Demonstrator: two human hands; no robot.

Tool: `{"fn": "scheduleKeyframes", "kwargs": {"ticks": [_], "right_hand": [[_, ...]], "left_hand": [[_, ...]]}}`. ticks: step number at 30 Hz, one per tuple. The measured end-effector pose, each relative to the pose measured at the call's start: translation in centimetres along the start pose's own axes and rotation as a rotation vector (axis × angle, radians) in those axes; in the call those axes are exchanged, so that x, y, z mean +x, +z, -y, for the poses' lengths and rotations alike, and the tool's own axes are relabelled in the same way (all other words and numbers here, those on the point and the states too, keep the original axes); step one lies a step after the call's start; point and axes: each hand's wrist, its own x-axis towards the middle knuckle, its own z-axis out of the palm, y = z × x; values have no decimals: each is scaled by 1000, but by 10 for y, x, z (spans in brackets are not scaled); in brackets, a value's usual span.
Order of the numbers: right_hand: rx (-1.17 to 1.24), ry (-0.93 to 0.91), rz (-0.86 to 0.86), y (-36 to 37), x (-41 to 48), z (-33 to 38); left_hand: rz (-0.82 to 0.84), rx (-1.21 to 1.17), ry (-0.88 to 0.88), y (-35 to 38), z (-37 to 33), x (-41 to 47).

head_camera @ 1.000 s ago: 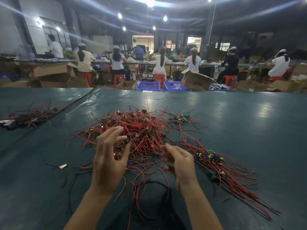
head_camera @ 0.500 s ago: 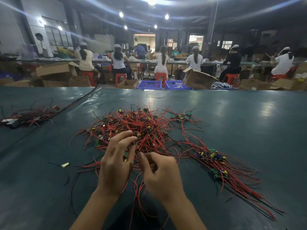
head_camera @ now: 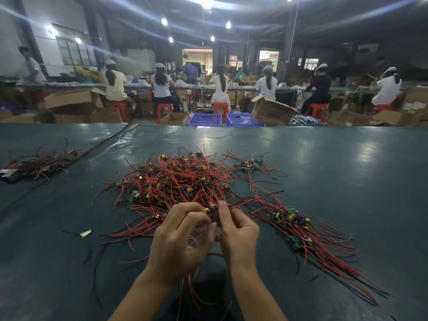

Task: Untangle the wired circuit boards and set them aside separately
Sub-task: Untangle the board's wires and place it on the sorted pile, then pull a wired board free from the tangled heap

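Both hands up front, close together at 6 o'clock on the table (head_camera: 347, 172). L hand (head_camera: 178, 237): fingers curled in, tips nipping one small wired board (head_camera: 212, 210), its yellow and purple parts just showing. R hand (head_camera: 238, 232): thumb and forefinger closed on the same board from the other side, other fingers folded under. Red leads trail from that board down btwn the wrists and out toward 3 o'clock. Can't tell how much of the board is free of the rest.

Straight ahead at 12 o'clock, touching the fingertips: the big tangled pile (head_camera: 185, 179), red and black wires w/ green boards all through it. At 4 o'clock, just beside the R hand, a sorted row (head_camera: 298, 225) of boards, leads fanned out toward the table's near right edge. At 10 o'clock, well apart, a second darker heap (head_camera: 37, 163). At 9 o'clock, a pale scrap (head_camera: 85, 233) lying flat. Past the far edge: blue baskets (head_camera: 205, 119), a tipped cardboard box (head_camera: 271, 111), seated workers w/ backs turned
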Motion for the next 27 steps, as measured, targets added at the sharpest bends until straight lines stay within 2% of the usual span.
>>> {"fn": "scheduleKeyframes", "kwargs": {"ticks": [3,6,7,9,11,16,22,25,27], "right_hand": [[74,54,-19,-2,3,3],[134,89,38,0,0,6],[126,98,71,1,-2,7],[115,103,136,1,-5,7],[96,94,184,1,-5,8],[130,182,232,2,-5,8],[119,341,172,1,-2,6],[223,509,203,-4,4,7],[300,550,179,-10,10,9]], "left_hand": [[130,-150,-144,1,-5,1],[341,-452,-524,6,-11,-3],[363,-568,-673,8,-12,-3],[311,-734,-894,9,-13,-2],[225,-809,-999,9,-13,1],[98,-859,-1121,10,-14,7],[20,-735,-982,11,-15,8],[31,-698,-966,13,-16,9],[12,-705,-972,14,-16,9]]}}
